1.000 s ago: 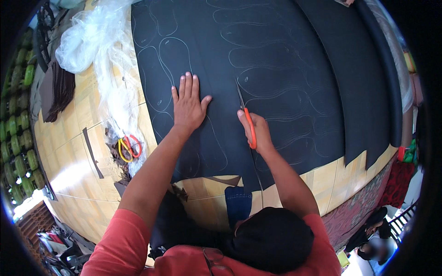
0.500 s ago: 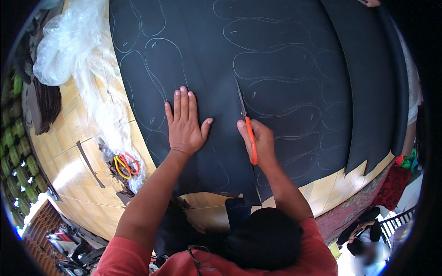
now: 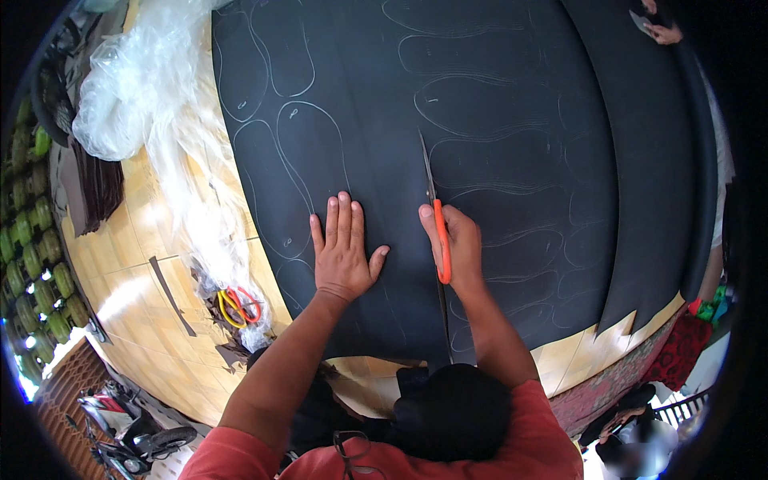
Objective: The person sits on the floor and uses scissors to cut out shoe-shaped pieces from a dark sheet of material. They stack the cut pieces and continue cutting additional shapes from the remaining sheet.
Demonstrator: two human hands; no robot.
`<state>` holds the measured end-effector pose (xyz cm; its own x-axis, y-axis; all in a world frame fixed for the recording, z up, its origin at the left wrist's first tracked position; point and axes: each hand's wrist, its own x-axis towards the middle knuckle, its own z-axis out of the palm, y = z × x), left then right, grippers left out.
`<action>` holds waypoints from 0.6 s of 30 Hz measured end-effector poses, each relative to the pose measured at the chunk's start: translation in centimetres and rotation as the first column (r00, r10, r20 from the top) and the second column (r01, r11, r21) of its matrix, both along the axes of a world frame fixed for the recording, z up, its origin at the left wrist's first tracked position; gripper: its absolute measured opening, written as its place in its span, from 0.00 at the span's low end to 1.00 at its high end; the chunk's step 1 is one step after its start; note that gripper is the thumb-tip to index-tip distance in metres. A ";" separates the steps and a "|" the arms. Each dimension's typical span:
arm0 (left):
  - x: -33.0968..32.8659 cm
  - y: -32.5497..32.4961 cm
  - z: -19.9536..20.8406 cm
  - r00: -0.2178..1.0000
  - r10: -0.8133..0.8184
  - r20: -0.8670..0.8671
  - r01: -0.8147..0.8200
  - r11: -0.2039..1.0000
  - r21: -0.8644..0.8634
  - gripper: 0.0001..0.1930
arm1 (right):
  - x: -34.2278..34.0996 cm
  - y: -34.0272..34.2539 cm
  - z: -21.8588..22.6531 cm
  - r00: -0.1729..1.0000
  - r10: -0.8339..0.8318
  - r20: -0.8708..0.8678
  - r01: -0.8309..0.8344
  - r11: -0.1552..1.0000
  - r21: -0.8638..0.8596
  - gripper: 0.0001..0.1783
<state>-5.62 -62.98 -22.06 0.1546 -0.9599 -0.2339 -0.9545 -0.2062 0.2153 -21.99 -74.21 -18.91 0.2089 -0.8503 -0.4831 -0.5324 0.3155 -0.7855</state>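
Note:
A large black sheet covers most of the floor in front of me, marked with white sole-shaped outlines. My left hand lies flat on it, fingers stretched forward and thumb apart, near the end of one outline. My right hand is closed round the orange handles of a pair of scissors. Their dark blades point away from me, lying at the sheet beside the column of outlines on the right. Behind the scissors a cut slit runs back to the sheet's near edge. The lower handle loop is partly hidden by my fingers.
Crumpled clear plastic lies along the sheet's left edge. More scissors with yellow and red handles rest by dark scraps. A narrow dark strip lies on the tiled floor. Another person's hand shows at the top right.
The scissors and my right hand have moved slightly forward along the sheet relative to the outlines. My left hand stays flat beside the same outlines. The whole view has shifted, and more of the other person's hand shows.

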 end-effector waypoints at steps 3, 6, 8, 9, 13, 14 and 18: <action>0.0 -0.2 -0.1 1.000 0.005 -0.012 -0.005 1.000 0.017 0.45 | 0.8 -1.4 -0.3 0.999 -0.014 -0.032 0.016 0.999 0.050 0.29; 0.0 -0.3 0.2 1.000 0.011 -0.027 -0.010 0.999 0.031 0.44 | 1.2 -2.4 -0.5 1.000 -0.017 -0.017 0.018 0.999 0.038 0.30; 0.1 -0.2 0.2 1.000 0.012 -0.023 -0.011 0.999 0.037 0.44 | 1.9 -3.3 -0.1 0.999 -0.021 -0.023 0.023 0.997 0.072 0.30; 0.1 -0.2 0.1 1.000 0.012 -0.021 -0.011 0.999 0.040 0.44 | 2.2 -3.7 0.0 0.999 -0.023 -0.027 0.026 0.996 0.089 0.30; 0.2 -0.1 0.0 1.000 0.006 -0.029 -0.005 0.999 0.034 0.45 | 3.1 -5.5 -0.9 0.999 -0.032 -0.001 0.032 0.996 0.086 0.31; 0.2 -0.1 0.0 1.000 0.006 -0.029 -0.005 0.999 0.034 0.45 | 3.2 -6.1 -1.4 1.000 -0.012 -0.002 0.012 0.999 0.038 0.31; 0.2 -0.2 0.1 0.998 0.012 -0.054 -0.010 0.999 0.049 0.44 | 4.3 -8.0 -1.8 1.000 0.004 -0.019 -0.005 0.999 -0.053 0.32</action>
<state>-5.45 -63.22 -21.97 0.1508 -0.9454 -0.2889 -0.9394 -0.2281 0.2561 -17.68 -82.24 -20.71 0.2038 -0.8739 -0.4413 -0.5485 0.2714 -0.7909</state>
